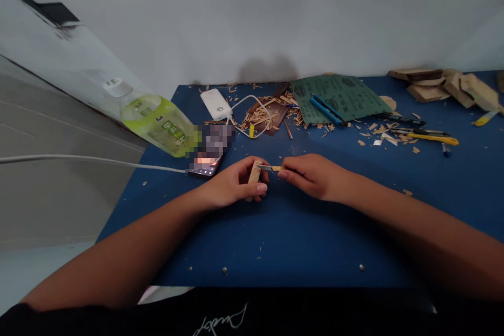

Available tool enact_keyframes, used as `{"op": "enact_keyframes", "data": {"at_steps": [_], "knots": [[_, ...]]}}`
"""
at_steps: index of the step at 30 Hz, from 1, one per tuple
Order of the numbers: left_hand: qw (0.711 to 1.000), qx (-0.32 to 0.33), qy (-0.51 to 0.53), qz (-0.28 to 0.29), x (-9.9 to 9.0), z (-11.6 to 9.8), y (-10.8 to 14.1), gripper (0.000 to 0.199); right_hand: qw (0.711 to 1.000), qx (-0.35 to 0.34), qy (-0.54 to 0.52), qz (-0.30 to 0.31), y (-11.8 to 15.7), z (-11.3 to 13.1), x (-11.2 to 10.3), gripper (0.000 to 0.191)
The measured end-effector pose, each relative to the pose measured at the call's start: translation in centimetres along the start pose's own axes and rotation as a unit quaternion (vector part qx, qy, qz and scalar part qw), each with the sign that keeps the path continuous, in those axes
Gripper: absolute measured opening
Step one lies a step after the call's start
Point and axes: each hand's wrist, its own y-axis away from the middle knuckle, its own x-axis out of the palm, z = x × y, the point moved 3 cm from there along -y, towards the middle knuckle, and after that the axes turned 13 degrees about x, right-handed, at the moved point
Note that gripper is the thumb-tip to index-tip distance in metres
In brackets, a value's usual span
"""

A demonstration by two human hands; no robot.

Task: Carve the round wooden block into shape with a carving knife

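My left hand (240, 181) is closed round a small pale wood block (255, 172), which stands tilted between thumb and fingers. In my right hand (311, 174) is a craft knife with a yellowish handle (277, 168), gripped in a closed fist. Its short blade (265, 167) points left and meets the upper part of the block. Both hands are above the middle of the blue table (283, 241). The block's lower end is partly hidden by my left thumb and fingers.
Left of my hands lie a phone (207, 165), a white power bank (216, 104) with a cable and a bottle of yellow-green liquid (157, 121). Behind are wood shavings (260, 114), green sandpaper (338, 94) and a blue cutter (326, 109). At right are a yellow cutter (433, 138) and wood pieces (457, 87).
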Motion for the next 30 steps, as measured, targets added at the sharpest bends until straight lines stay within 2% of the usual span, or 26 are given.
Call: {"op": "enact_keyframes", "data": {"at_steps": [6, 11, 18, 21, 23, 24, 27, 30], "knots": [[0.999, -0.024, -0.023, -0.005, 0.5, -0.3, 0.2, 0.065, 0.998, -0.001, 0.045, 0.032, 0.2, 0.7, 0.8, 0.044], [0.998, -0.024, -0.054, -0.014, 0.7, -0.3, 0.3, 0.061, 0.994, 0.016, 0.104, 0.029, 0.3, 0.8, 1.0, 0.045], [0.997, -0.015, -0.069, 0.007, 0.8, -0.8, 0.5, 0.053, 0.977, 0.044, 0.207, 0.013, 0.1, 1.3, 0.6, 0.041], [0.998, -0.009, -0.05, 0.021, 1.2, -1.5, 1.0, 0.056, 0.969, 0.096, 0.229, -0.018, -0.5, -0.3, -0.5, 0.045], [0.999, -0.011, -0.034, 0.033, 1.4, -1.8, 1.3, 0.06, 0.958, 0.157, 0.232, -0.061, -0.8, -2.0, -1.6, 0.051], [0.999, -0.011, -0.026, 0.029, 1.4, -1.8, 1.3, 0.062, 0.955, 0.162, 0.229, -0.095, -0.8, -2.5, -2.1, 0.052], [0.999, -0.008, -0.03, -0.029, 0.8, -1.4, 1.0, 0.062, 0.97, 0.123, 0.18, -0.109, -0.6, -2.7, -2.5, 0.055], [0.995, -0.001, -0.078, -0.066, 0.2, -0.8, 0.6, 0.064, 0.987, 0.056, 0.142, -0.052, -0.1, -1.1, -1.4, 0.052]]}}
